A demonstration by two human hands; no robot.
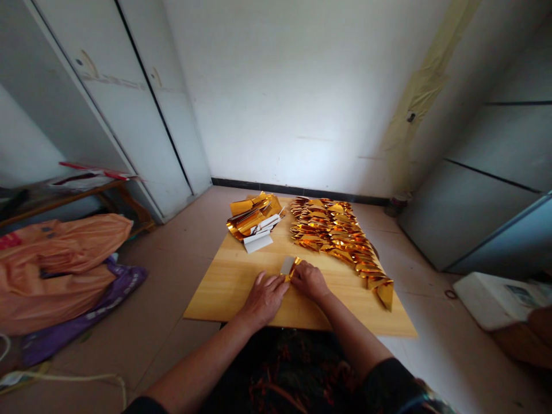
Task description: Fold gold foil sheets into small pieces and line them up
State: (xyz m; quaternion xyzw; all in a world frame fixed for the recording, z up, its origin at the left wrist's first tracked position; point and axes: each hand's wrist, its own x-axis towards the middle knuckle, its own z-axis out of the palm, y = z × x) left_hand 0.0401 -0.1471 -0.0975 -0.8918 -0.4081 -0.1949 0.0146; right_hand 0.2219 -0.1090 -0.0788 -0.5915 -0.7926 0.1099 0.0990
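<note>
A wooden board (224,287) lies across my lap. On it, both hands work a small piece of gold foil paper (290,267) with a white back. My left hand (264,298) lies over the sheet's near left part, fingers bent and pressed down on it. My right hand (309,280) pinches the paper's right edge. A loose stack of flat gold sheets (254,218) sits at the far left of the board. A long heap of folded gold pieces (340,236) runs along the right side to the near edge.
An orange plastic bag (60,270) on a purple bag (86,316) lies on the floor at left. White cabinet doors (129,115) stand behind. A white box (495,299) sits on the floor at right, near grey cabinets (483,195).
</note>
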